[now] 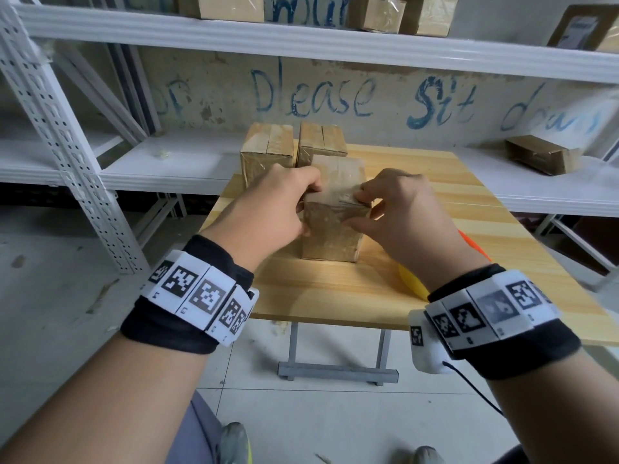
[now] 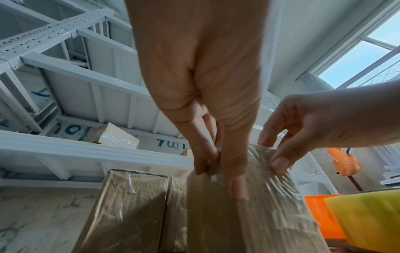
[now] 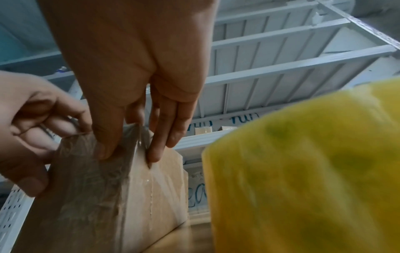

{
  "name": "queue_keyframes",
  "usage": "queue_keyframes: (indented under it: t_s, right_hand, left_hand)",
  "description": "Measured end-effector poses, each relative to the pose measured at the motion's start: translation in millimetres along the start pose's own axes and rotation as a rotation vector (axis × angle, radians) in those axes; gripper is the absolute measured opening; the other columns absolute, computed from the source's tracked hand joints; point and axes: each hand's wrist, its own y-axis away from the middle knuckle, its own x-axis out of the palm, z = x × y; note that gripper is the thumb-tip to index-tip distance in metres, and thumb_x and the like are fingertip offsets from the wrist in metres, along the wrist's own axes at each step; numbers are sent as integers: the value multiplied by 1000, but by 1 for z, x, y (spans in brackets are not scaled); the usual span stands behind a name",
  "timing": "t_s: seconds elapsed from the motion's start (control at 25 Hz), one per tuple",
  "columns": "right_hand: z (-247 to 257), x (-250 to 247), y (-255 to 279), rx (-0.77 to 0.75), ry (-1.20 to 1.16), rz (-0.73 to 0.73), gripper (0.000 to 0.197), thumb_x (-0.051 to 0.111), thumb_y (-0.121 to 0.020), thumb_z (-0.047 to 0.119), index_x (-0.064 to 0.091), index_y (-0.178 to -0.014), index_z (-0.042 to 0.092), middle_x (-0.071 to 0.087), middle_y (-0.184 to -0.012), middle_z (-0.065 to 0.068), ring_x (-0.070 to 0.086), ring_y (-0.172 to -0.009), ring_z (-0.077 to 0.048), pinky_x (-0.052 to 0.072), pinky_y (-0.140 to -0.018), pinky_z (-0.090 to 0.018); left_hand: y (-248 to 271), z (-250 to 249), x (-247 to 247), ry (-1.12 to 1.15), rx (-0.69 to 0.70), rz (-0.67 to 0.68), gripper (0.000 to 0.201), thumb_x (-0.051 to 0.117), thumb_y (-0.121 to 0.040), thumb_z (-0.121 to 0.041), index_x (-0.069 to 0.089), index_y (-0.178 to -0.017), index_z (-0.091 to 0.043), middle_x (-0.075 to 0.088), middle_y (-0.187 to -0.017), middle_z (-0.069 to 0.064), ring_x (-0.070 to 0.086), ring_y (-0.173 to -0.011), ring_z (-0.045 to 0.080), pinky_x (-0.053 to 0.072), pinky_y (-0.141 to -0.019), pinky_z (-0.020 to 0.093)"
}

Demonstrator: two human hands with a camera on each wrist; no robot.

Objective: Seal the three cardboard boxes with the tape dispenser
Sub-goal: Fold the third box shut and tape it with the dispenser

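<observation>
Left hand (image 1: pixel 268 209) gripping near box (image 1: pixel 331 229), right hand (image 1: pixel 398 209) pinching its top tape (image 2: pixel 270 179)

Both forearms reach forward from the near edge, each wrist wrapped in a black band with white marker tiles. The left hand (image 1: pixel 268 202) is knuckles-up, fingers bent downward with the thumb (image 2: pixel 234 172) pressed flat. Just right of it, the right hand (image 1: pixel 402 212) pinches with curled fingertips (image 2: pixel 280 164).
</observation>
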Motion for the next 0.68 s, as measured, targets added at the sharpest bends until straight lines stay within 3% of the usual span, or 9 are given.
queue_keyframes:
  t_s: [0.12, 0.32, 0.4, 0.48, 0.56, 0.68]
  right_hand:
    - [-7, 3, -1, -8, -24, -7, 20, 79, -77, 25, 75, -81, 5, 64, -81, -7, 63, -73, -25, 54, -66, -40]
    - [-7, 3, 0, -40, -2, 25, 24, 61, -90, 17, 72, -78, 0, 71, -77, -16, 70, -80, -33, 57, -69, -43]
    - [-7, -1, 2, -77, 29, 59, 23, 56, -92, 12, 71, -82, -1, 72, -78, -18, 70, -80, -35, 57, -70, -45]
    - [-6, -7, 4, -110, 54, 77, 19, 56, -91, 7, 73, -90, -2, 73, -86, -19, 71, -85, -35, 58, -74, -46]
    - [-4, -12, 7, -77, -6, 78, 22, 63, -88, 3, 74, -107, 1, 74, -106, -16, 71, -100, -22, 57, -90, -35]
    - [-7, -15, 7, -20, -100, 88, 30, 69, -86, 0, 70, -115, 4, 69, -118, -9, 59, -114, -3, 37, -99, -3]
  left_hand:
    - [0, 0, 2, 45, -7, -15, 59, 89, -63, 8, 66, -107, -25, 72, -102, 2, 73, -95, 22, 62, -82, 46]
    - [1, 0, 1, 22, -10, 19, 67, 92, -63, 1, 57, -105, -37, 71, -109, 0, 72, -99, 20, 62, -85, 45]
    - [1, -1, -1, -37, 13, 28, 68, 93, -63, -1, 53, -104, -37, 71, -105, 3, 72, -94, 21, 62, -80, 46]
    - [0, -2, -1, -40, 30, 6, 56, 87, -68, 5, 57, -100, -31, 71, -97, 4, 71, -80, 17, 63, -73, 45]
    - [0, -3, 1, -38, 30, -7, 49, 82, -72, 11, 62, -101, -23, 70, -94, 3, 67, -70, 15, 62, -69, 42]
    - [0, -2, 1, 11, 9, -12, 48, 81, -72, 13, 65, -103, -20, 71, -105, 1, 70, -88, 14, 62, -80, 39]
